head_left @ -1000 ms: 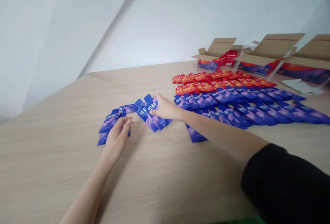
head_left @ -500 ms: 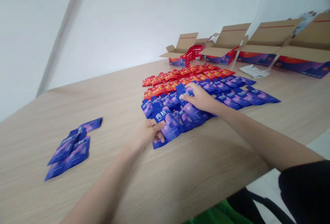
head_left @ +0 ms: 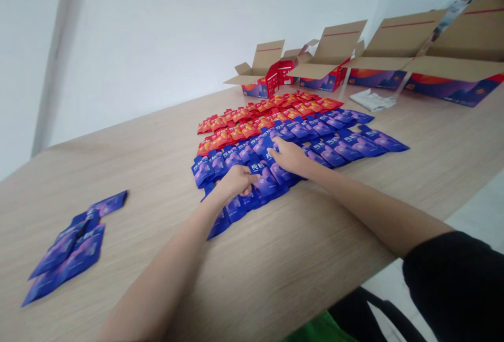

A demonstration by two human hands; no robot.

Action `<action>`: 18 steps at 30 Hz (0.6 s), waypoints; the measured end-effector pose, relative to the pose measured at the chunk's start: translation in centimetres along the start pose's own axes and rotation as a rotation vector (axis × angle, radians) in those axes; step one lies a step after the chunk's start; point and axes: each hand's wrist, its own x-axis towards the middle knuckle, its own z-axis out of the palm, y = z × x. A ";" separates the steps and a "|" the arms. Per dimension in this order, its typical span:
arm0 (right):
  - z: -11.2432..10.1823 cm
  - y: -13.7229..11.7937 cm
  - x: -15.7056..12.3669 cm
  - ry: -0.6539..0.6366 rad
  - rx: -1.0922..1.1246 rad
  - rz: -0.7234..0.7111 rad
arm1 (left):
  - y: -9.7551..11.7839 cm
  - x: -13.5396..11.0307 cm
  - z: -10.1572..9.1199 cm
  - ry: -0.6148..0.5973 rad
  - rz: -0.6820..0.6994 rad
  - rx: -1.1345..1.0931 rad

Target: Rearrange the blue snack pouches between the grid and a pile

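Overlapping rows of blue sachets [head_left: 340, 147] with white lettering lie on the table. My left hand [head_left: 239, 180] is closed, its thumb and fingers pinching the left edge of one blue sachet [head_left: 264, 180] above the front row. Just to the right, my right hand [head_left: 290, 156] has its thumb and fingers closed at the upper part of another blue sachet [head_left: 279, 172]. Part of that sachet is hidden by the hand. Behind the blue rows lie rows of red-orange sachets [head_left: 252, 127].
Several open cartons [head_left: 321, 80] with raised brown flaps line the table's back right. A crumpled white cloth or bag [head_left: 372, 99] lies before them. A small group of blue sachets [head_left: 79, 245] rests at the left of the wooden table [head_left: 149, 147]. A wall stands behind.
My left hand has moved right along the front row with its sachet, uncovering sachets at the row's left end. The right hand remains among the blue sachets. The view has turned slightly right.
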 end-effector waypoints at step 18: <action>-0.1 -1.6 -5.0 0.118 -0.050 -0.667 | -2.6 -10.4 -5.5 0.455 0.126 0.549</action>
